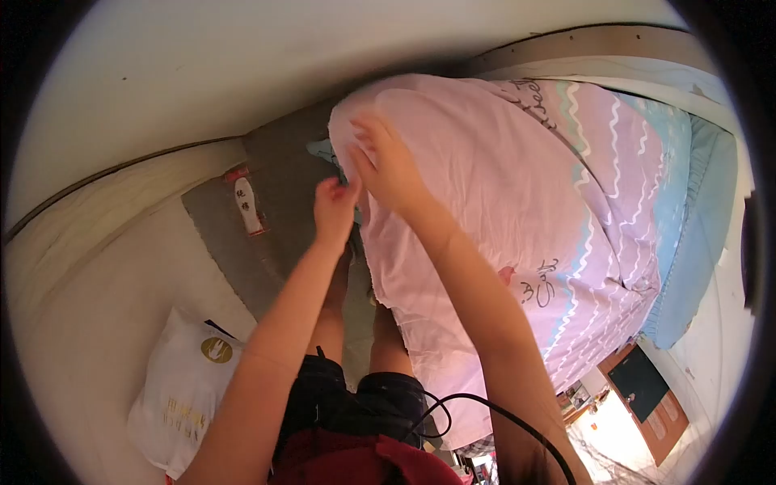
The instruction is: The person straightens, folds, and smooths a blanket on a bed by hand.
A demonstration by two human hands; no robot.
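A pink bed cover [453, 162] with white wavy lines and dark lettering lies over the bed, its left edge hanging down. My left hand [334, 214] is at that edge, its fingers closed on the border of the cover. Just above and to the right, my right hand [392, 170] lies over the cover's far left corner. The fingers of this hand are apart and slightly smeared by motion. At the corner the cloth looks thin and pale. A light blue item [320, 149] partly shows behind the cover's edge.
A red and white packet [245, 202] lies on the grey floor mat [279, 182]. To the left stands a white plastic bag [182, 388] with a gold logo. Blue bedding [699, 218] sits at the right end of the bed. A black cable [501, 411] crosses near my body.
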